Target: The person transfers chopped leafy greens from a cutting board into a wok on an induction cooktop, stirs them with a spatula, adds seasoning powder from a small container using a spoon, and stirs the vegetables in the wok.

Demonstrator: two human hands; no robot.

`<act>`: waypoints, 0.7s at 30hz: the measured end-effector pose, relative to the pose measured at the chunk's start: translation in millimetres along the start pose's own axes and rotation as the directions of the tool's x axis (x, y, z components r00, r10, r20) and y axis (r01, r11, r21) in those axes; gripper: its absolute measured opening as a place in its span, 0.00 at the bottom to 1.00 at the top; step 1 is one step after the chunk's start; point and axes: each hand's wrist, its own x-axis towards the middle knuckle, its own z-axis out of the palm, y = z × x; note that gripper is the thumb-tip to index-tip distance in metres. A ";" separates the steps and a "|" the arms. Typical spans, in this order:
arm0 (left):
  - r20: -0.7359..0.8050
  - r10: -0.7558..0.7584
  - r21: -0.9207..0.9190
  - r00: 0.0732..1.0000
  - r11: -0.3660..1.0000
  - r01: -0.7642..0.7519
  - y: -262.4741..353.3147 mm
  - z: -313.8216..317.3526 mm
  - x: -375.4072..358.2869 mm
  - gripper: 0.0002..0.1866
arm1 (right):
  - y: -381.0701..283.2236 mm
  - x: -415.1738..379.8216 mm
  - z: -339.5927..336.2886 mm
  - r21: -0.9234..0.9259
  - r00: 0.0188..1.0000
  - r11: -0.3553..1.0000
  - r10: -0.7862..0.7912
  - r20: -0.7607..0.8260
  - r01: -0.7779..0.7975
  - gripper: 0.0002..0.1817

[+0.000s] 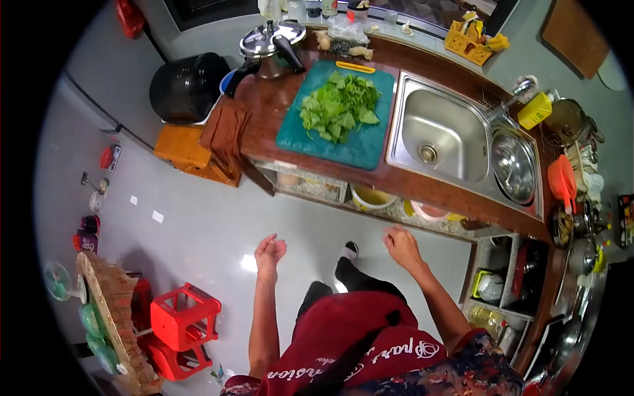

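Chopped green leaves [340,105] lie in a pile on a teal cutting board [360,152] on the brown counter. My left hand [270,253] is over the floor, in front of the counter, its fingers loosely curled and touching no object. To its right, my right hand [401,244] hangs in the air below the counter edge, also away from any object; its fingers are bent, and I cannot make out anything in them. A steel sink [446,129] is set in the counter right of the board, with a metal bowl [514,165] beside its basin.
A pressure cooker [271,49] stands left behind the board. A yellow bottle [535,111] is near the faucet [512,98]. An orange-brown wooden stool [181,146] stands at the counter's left. Red plastic stools [185,317] are at lower left. Shelves [495,264] lie below the right counter.
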 end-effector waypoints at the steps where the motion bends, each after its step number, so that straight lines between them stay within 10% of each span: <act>1: 0.009 0.076 0.030 0.997 0.997 -0.076 15.9 4.1 2.5 0.20 | -9.2 6.9 -1.6 0.034 0.996 0.999 -0.008 -0.089 0.011 0.22; 6: 0.110 0.344 0.175 0.933 0.917 -0.359 140.8 91.6 107.5 0.18 | -33.5 122.1 -37.0 0.093 0.857 0.991 -0.038 -0.514 0.100 0.23; 11: 0.214 0.335 0.814 0.918 0.458 -0.357 204.0 134.0 207.7 0.20 | -39.1 176.0 -33.2 0.067 0.865 0.995 0.101 -0.492 -0.077 0.33; 21: 0.351 0.561 0.891 0.750 0.046 -0.451 178.7 180.7 231.6 0.23 | -88.7 216.4 -8.5 0.024 0.762 0.916 0.347 -0.546 -0.400 0.42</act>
